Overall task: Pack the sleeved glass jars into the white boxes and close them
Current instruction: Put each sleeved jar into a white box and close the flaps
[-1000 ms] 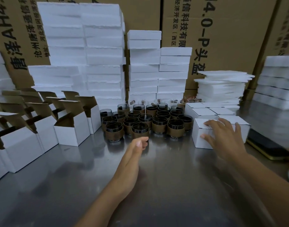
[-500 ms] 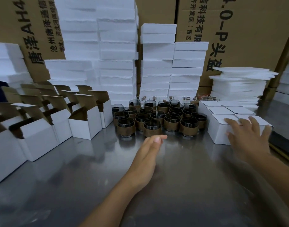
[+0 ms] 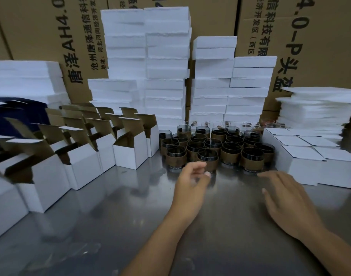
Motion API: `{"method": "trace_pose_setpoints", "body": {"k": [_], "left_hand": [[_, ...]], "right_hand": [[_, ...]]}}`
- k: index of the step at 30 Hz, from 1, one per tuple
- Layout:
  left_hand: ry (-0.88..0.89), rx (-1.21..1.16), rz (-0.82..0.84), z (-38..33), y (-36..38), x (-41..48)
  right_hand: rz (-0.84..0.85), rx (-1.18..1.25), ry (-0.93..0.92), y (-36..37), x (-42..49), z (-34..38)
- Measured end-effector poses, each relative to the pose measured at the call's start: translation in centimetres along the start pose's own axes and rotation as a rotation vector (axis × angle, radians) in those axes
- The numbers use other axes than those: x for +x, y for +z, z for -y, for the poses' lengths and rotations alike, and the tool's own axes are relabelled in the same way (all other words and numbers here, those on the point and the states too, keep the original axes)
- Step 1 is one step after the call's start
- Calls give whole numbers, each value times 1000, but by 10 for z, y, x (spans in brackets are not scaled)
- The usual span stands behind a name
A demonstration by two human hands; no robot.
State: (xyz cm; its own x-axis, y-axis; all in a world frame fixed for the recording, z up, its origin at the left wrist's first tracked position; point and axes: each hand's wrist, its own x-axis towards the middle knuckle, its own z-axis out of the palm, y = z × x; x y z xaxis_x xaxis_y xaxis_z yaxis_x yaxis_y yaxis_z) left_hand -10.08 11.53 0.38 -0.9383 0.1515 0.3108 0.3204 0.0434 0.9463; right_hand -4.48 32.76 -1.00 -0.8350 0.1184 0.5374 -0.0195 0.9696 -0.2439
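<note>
Presently: left hand point(image 3: 190, 186) loosely curled, empty, just before front sleeved jar point(image 3: 207, 159); right hand point(image 3: 288, 204) flat, fingers spread, above steel table point(image 3: 91, 226).

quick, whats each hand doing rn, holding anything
Left hand: open, fingers loosely curved by the front jar, holding nothing.
Right hand: open, fingers spread over the table, holding nothing.
</note>
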Motion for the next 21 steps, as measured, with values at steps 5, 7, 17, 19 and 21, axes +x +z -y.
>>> {"method": "trace_pose_setpoints", "body": {"k": [5,7,17,19,21], "left_hand": [[-205,-53,-243,4,-49,30],[-244,87,-230,10,-76,42],[-206,588,-279,37,-147,82],[-214,616,-285,41,-146,82],[-172,649,-343,39,-143,81]], "right_hand": [[74,79,40,2,0,-2],[89,75,21,2,1,-1],[112,106,58,4,6,-1],[122,107,61,4,7,-2],[119,111,71,4,7,-3]]}}
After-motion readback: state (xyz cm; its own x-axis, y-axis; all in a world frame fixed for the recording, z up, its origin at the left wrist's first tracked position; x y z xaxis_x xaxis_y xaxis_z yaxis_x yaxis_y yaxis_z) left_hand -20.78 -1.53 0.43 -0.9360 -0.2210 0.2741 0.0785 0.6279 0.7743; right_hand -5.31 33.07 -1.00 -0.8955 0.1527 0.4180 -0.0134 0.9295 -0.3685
